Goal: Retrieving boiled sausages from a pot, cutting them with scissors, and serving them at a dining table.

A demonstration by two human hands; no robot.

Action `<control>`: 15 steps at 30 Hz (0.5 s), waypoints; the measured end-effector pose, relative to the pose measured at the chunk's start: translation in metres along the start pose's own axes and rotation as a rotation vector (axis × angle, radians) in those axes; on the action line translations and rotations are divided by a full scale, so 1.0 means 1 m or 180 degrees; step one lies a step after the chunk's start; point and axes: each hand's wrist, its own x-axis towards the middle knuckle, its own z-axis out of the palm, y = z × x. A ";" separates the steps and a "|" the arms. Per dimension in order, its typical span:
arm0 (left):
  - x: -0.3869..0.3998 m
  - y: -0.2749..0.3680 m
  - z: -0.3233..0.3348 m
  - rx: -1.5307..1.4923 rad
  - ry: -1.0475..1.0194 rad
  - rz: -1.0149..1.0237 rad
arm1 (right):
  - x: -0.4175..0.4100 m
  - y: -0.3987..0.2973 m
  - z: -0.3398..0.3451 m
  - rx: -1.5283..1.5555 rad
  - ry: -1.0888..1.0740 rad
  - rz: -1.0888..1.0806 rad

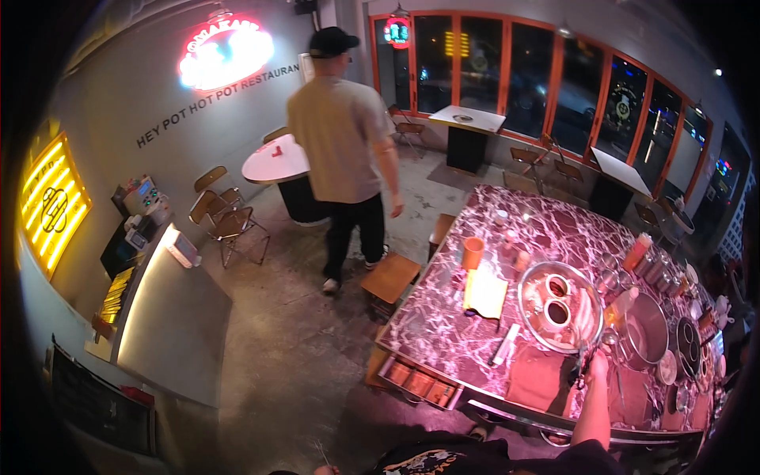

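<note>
At the bottom edge of the view, my left hand (326, 469) is mostly cut off; a thin wire-like utensil (321, 453) sticks up from its fingers. My right hand (597, 364) reaches over the marbled table and grips a dark handle (584, 373), whose full tool I cannot make out. Just beyond that hand lies a wide round metal basin (528, 320), holding two small round cups (557, 313) and pale pieces of food. A brown cloth or mat (536, 375) lies left of the hand. On its right stands a deep metal pot (646, 329).
Left of the basin are an orange cup (472, 253), a bright yellow sheet (485, 295) and a white-and-dark stick-like item (506, 345). Metal canisters (658, 270) crowd the right. An open drawer (418, 385) juts out. A person (338, 148) walks near a wooden stool (392, 276).
</note>
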 end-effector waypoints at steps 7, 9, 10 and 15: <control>0.055 0.094 -0.027 0.0227 0.0053 0.0236 | -0.116 0.055 0.242 0.1551 -0.1743 0.0558; 0.044 0.127 -0.029 0.0353 0.0225 0.0239 | -0.171 0.046 0.357 0.1353 -0.1479 0.1099; 0.060 0.126 -0.050 0.0316 0.0232 0.0413 | -0.202 0.042 0.417 0.0809 -0.1716 0.0951; 0.122 0.104 -0.135 0.1337 0.1153 0.1121 | -0.289 0.101 0.617 0.0372 -0.3513 0.2321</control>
